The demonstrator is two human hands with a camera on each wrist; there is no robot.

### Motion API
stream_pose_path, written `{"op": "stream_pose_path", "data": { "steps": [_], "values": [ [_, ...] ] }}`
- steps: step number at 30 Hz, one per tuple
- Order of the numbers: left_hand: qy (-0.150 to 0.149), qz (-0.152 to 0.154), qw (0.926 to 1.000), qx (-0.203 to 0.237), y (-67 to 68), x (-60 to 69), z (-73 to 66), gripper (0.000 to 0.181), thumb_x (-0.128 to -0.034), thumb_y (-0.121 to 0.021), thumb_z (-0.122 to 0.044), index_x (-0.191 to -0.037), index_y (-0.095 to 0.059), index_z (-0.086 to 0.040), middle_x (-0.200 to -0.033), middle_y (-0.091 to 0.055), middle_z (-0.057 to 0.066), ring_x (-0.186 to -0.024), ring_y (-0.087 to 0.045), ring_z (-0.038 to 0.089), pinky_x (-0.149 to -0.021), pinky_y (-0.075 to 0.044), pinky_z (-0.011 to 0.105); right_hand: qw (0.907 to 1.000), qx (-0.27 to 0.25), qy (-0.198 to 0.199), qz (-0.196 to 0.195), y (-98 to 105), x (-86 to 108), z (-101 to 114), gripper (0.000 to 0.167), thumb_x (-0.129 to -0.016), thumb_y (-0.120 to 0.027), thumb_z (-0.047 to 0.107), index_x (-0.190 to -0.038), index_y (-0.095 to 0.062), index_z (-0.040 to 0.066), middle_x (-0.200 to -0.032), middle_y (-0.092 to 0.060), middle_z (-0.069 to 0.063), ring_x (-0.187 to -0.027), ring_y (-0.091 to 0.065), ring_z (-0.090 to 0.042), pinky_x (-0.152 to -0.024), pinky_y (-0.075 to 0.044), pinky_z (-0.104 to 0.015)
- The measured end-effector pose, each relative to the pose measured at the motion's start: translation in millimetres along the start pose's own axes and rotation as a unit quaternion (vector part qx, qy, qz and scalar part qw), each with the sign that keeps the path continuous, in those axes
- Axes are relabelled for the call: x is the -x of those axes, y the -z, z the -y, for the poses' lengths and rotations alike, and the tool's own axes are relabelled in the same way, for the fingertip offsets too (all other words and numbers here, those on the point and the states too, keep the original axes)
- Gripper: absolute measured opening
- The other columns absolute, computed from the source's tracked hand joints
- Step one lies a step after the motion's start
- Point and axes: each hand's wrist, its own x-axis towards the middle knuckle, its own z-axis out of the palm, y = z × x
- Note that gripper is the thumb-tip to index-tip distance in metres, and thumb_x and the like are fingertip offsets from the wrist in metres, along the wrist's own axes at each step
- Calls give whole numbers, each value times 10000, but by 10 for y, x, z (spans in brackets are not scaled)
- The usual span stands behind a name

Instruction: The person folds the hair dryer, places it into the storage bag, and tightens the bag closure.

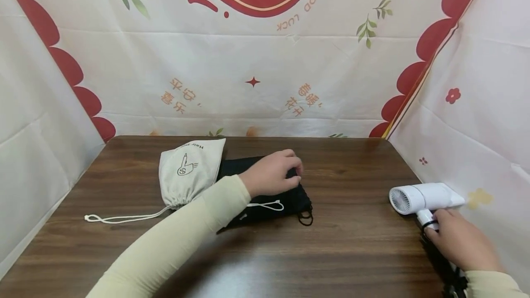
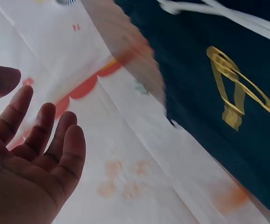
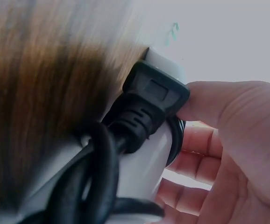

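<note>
A white hair dryer (image 1: pixel 426 197) is at the right side of the table, and my right hand (image 1: pixel 465 243) grips its handle. In the right wrist view a black power cord is coiled along the handle, with its black plug (image 3: pixel 156 91) close to my thumb. My left hand (image 1: pixel 271 172) hovers over a black drawstring bag (image 1: pixel 296 201), its fingers loosely bent and nothing between them. The left wrist view shows a gold print on this dark bag. Left of it, a cream drawstring bag (image 1: pixel 188 174) with a printed hair dryer drawing overlaps the black one.
The brown wooden table (image 1: pixel 352 243) is enclosed by white printed cloth (image 1: pixel 265 59) at the back and both sides. A white cord (image 1: pixel 128 217) from the cream bag lies toward the left. The hair dryer's nozzle is close to the right cloth wall.
</note>
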Motion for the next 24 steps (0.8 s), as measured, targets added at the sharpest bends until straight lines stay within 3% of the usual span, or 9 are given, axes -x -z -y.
{"op": "stream_pose_path", "data": {
  "steps": [7, 14, 20, 24],
  "values": [
    [-463, 220, 9984, -255, -220, -424, -399, 245, -978, -592, -257, -1208, -649, -195, -1165, -542, -46, -946, -511, 68, -819, -445, 212, 9998, -34, 53, -188, -28, 5, 28, 184, -799, -709, 114, -832, -544, 40, -835, -549, -146, -665, -526, -267, -558, -408, -508],
    [-523, 393, 9959, -623, -574, -854, -869, 346, -957, -614, -363, -1295, -599, -290, -1258, -503, -92, -1094, -469, 62, -904, -416, 203, 9998, -108, 64, -166, -49, 5, 8, 185, -803, -713, 119, -852, -557, 35, -850, -566, -147, -671, -534, -260, -564, -416, -503],
    [-237, 315, 9969, -678, -1056, -1304, -1282, 462, -921, -634, -463, -1366, -531, -388, -1339, -448, -150, -1147, -422, 32, -882, -399, 183, 9999, -161, -21, 32, -26, 4, -53, 212, -825, -712, 112, -831, -524, 13, -811, -539, -135, -641, -483, -223, -534, -382, -435],
    [-76, 476, 9935, -1027, -1429, -1458, -1424, 517, -923, -611, -511, -1415, -467, -443, -1451, -366, -173, -1269, -362, 35, -927, -395, 206, 9999, -95, -36, 88, -28, -1, -53, 213, -837, -707, 135, -860, -544, 0, -860, -559, -171, -666, -518, -255, -555, -404, -468]
  ]
}}
